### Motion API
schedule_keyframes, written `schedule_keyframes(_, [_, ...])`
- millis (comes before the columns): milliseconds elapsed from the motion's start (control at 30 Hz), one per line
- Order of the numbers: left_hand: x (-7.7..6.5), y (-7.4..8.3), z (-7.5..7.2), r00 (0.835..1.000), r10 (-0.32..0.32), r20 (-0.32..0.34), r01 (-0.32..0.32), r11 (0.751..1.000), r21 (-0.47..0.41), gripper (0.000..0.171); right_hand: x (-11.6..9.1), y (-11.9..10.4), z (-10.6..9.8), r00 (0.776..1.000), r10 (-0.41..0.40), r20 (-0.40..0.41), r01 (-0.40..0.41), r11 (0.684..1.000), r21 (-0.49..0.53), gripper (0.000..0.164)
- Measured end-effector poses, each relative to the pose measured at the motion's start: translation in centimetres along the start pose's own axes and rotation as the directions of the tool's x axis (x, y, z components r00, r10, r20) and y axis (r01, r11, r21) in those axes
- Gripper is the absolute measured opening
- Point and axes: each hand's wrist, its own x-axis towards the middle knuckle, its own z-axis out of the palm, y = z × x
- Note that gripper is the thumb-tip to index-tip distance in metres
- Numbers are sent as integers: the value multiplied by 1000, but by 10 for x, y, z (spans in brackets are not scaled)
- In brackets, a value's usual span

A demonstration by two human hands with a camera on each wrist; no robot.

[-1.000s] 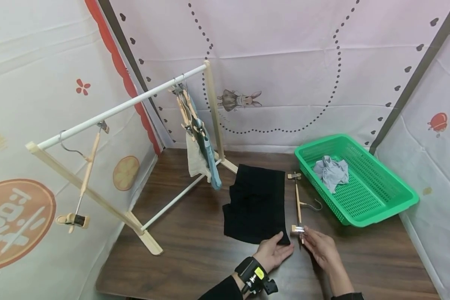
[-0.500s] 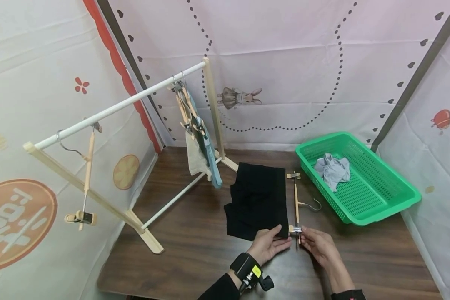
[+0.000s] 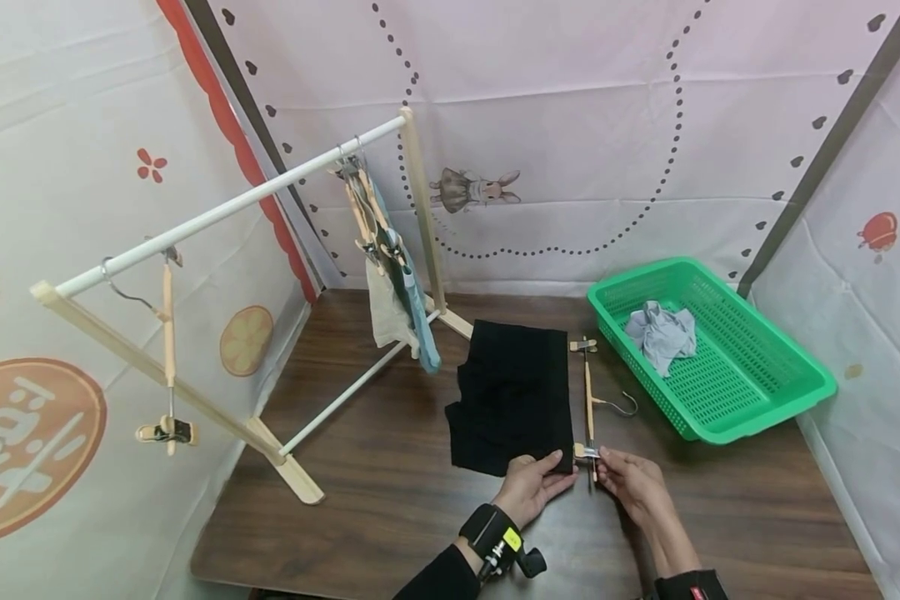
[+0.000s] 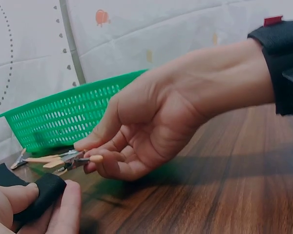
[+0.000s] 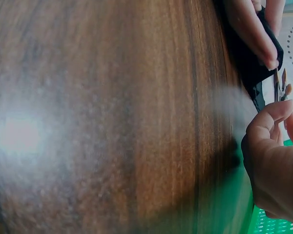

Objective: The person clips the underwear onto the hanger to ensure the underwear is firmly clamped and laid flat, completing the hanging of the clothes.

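Black shorts lie folded flat on the table. My left hand pinches their near right corner, thumb on top and fingers underneath; the left wrist view shows the black cloth raised between them. Along the shorts' right edge lies a wooden clip hanger, its metal hook pointing right. My right hand pinches the near clip of that hanger between thumb and fingers. In the right wrist view the clip stands with its jaws parted, close to the cloth corner.
A green basket with a crumpled grey-blue cloth stands at the right. To the left is a wooden rack bearing clipped garments and a bare hanger. Patterned cloth walls surround the table.
My left hand has moved slightly away from me, drawing the shorts' near corner up and back. My right hand has shifted from the hanger's end to its near clip.
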Motion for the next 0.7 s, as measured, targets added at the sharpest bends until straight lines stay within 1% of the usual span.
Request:
schedule_keyframes(67, [1, 0, 0, 1000, 1, -15, -1, 1000, 11, 26, -1, 0, 1, 1000, -6, -6, 6, 1000, -10, 38])
schedule_keyframes(133, [1, 0, -1, 1000, 1, -15, -1, 1000, 21, 28, -2, -1, 2, 1000, -10, -16, 9, 1000, -16, 35])
schedule_keyframes(267, [1, 3, -2, 1000, -18, -22, 18, 1000, 8, 33, -3, 0, 5, 999, -15, -38, 14, 1000, -22, 31])
schedule_keyframes(400, [0, 4, -3, 999, -27, -36, 28, 1000, 3, 36, -3, 3, 8, 999, -16, -35, 15, 1000, -20, 33])
schedule_keyframes(500, [-1, 3, -2, 999, 4, -41, -2, 999, 50, 32, -2, 5, 10, 999, -14, -37, 13, 1000, -8, 34])
schedule_keyframes(600, [-1, 1, 0, 997, 69, -43, -63, 991, 119, 25, -1, 6, 11, 999, -16, -46, 15, 1000, -2, 32])
schedule_keyframes(700, [0, -1, 1, 991, 122, -60, -110, 980, 164, 20, -1, 7, 12, 999, -8, -44, 8, 1000, 0, 34])
